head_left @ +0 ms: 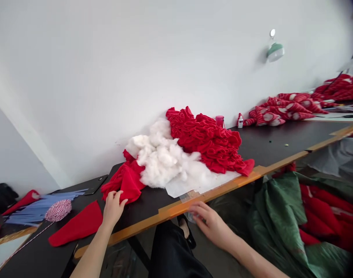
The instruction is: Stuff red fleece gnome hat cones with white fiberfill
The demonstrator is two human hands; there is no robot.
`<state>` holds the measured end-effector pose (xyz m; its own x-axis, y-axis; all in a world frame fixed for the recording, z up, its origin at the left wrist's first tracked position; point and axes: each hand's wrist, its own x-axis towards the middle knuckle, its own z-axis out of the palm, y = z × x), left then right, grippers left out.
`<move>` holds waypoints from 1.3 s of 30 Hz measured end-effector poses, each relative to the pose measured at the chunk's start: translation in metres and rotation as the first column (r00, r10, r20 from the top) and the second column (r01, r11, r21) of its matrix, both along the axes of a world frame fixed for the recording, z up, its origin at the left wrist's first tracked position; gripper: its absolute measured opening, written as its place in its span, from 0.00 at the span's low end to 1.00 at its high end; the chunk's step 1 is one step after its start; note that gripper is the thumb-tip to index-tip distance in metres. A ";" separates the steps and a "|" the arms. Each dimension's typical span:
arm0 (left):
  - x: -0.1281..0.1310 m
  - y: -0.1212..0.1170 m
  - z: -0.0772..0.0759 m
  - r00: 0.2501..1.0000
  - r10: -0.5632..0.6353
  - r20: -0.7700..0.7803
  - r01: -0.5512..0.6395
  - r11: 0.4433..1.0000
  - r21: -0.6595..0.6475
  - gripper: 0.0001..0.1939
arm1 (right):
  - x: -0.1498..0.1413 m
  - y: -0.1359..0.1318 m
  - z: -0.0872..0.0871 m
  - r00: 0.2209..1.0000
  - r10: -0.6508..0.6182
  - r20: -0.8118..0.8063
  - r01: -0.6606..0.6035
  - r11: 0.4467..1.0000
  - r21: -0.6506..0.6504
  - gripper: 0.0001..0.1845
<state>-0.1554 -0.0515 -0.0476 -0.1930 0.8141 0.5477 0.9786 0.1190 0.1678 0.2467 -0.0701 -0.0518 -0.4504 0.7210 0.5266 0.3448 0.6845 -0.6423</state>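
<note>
My left hand (113,207) reaches onto the black table (280,143) and pinches the edge of a piece of red cloth (126,181) at the near side of a small red heap. Behind it lies a mound of white stuffing (165,158) and a big pile of red fabric pieces (211,141). My right hand (209,222) hovers just below the table's wooden front edge (176,208), fingers curled on a bit of clear plastic. A flat red cone-shaped piece (78,227) lies left of my left hand.
A red-and-white twine ball (58,210) and blue paper strips (39,208) lie at the left. A phone (95,184) lies near the wall. Small bottles (240,121) and more red-and-white pieces (283,106) sit far right. A green sack (280,216) with red items stands under the table.
</note>
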 end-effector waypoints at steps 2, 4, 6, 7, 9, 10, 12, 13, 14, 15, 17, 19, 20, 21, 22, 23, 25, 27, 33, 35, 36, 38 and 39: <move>-0.004 0.005 -0.007 0.998 -0.060 -0.035 0.059 0.998 -0.014 0.17 | 0.003 0.026 0.005 0.994 -0.109 -0.001 0.109 0.994 0.025 0.16; -0.010 0.012 -0.011 0.992 -0.111 -0.059 0.110 0.993 -0.034 0.14 | -0.001 0.058 0.008 0.976 -0.214 0.052 0.211 0.976 0.054 0.17; -0.018 0.019 -0.013 0.986 -0.152 -0.069 0.149 0.988 -0.051 0.12 | -0.011 0.094 0.010 0.953 -0.274 0.126 0.264 0.960 0.087 0.20; -0.022 0.022 -0.012 0.983 -0.170 -0.069 0.166 0.984 -0.058 0.12 | -0.018 0.111 0.010 0.945 -0.283 0.161 0.270 0.958 0.100 0.22; -0.030 0.025 -0.008 0.980 -0.192 -0.062 0.187 0.980 -0.069 0.13 | -0.033 0.142 0.007 0.935 -0.275 0.224 0.256 0.960 0.111 0.26; -0.034 0.025 -0.005 0.979 -0.196 -0.055 0.192 0.979 -0.070 0.13 | -0.040 0.155 0.004 0.927 -0.270 0.259 0.248 0.962 0.114 0.28; -0.040 0.025 0.004 0.978 -0.204 -0.029 0.202 0.976 -0.076 0.13 | -0.049 0.174 -0.002 0.907 -0.251 0.337 0.227 0.968 0.109 0.28; -0.042 0.025 0.009 0.977 -0.213 -0.008 0.211 0.973 -0.091 0.13 | -0.052 0.180 -0.004 0.896 -0.235 0.376 0.212 0.972 0.103 0.27; -0.044 0.025 0.014 0.974 -0.224 0.017 0.224 0.967 -0.124 0.12 | -0.053 0.183 -0.006 0.885 -0.216 0.412 0.193 0.976 0.096 0.24; -0.045 0.025 0.019 0.971 -0.236 0.044 0.240 0.955 -0.172 0.10 | -0.053 0.184 -0.007 0.876 -0.194 0.442 0.171 0.981 0.091 0.22; -0.045 0.026 0.030 0.965 -0.245 0.094 0.263 0.918 -0.297 0.06 | -0.050 0.180 -0.007 0.863 -0.147 0.484 0.117 0.989 0.090 0.19; -0.043 0.028 0.044 0.962 -0.232 0.147 0.272 0.879 -0.392 0.05 | -0.046 0.171 -0.006 0.858 -0.094 0.505 0.056 0.994 0.091 0.18; -0.040 0.029 0.052 0.957 -0.223 0.184 0.282 0.861 -0.422 0.06 | -0.044 0.166 -0.005 0.858 -0.064 0.509 0.022 0.996 0.089 0.18; -0.037 0.031 0.061 0.951 -0.215 0.223 0.295 0.848 -0.440 0.07 | -0.042 0.161 -0.006 0.861 -0.035 0.508 -0.009 0.996 0.085 0.20; -0.034 0.032 0.071 0.940 -0.210 0.269 0.317 0.832 -0.455 0.08 | -0.039 0.158 -0.007 0.865 -0.010 0.503 -0.037 0.996 0.082 0.22; -0.031 0.035 0.083 0.930 -0.209 0.301 0.335 0.818 -0.467 0.08 | -0.036 0.156 -0.010 0.869 0.012 0.495 -0.061 0.995 0.082 0.25; -0.024 0.040 0.107 0.924 -0.195 0.330 0.342 0.807 -0.481 0.08 | -0.030 0.157 -0.016 0.890 0.045 0.453 -0.093 0.992 0.085 0.26; -0.015 0.045 0.128 0.927 -0.169 0.334 0.315 0.833 -0.454 0.06 | -0.028 0.159 -0.022 0.940 0.064 0.336 -0.088 0.994 0.057 0.21; 0.042 0.050 0.134 0.951 -0.155 0.269 0.221 0.947 -0.234 0.03 | -0.067 0.114 0.015 0.980 -0.031 -0.198 -0.010 0.979 -0.203 0.12; 0.070 0.045 0.119 0.953 -0.196 0.231 0.235 0.960 -0.154 0.06 | -0.095 0.087 0.033 0.919 -0.046 -0.392 -0.041 0.977 -0.211 0.09; 0.084 0.041 0.111 0.948 -0.235 0.213 0.258 0.962 -0.085 0.06 | -0.110 0.077 0.039 0.893 -0.060 -0.446 -0.018 0.985 -0.169 0.08; 0.114 0.031 0.093 0.922 -0.339 0.189 0.333 0.941 0.061 0.08 | -0.133 0.064 0.039 0.862 -0.107 -0.495 0.096 0.994 -0.048 0.10; 0.128 0.026 0.083 0.899 -0.397 0.184 0.381 0.917 0.115 0.08 | -0.141 0.062 0.034 0.857 -0.128 -0.500 0.148 0.989 0.001 0.12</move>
<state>-0.0271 -0.0255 0.0358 0.0192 0.8053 0.5926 0.8895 -0.2843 0.3576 0.1056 -0.0085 -0.0182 -0.0187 0.7309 0.6822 0.0796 0.6813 -0.7277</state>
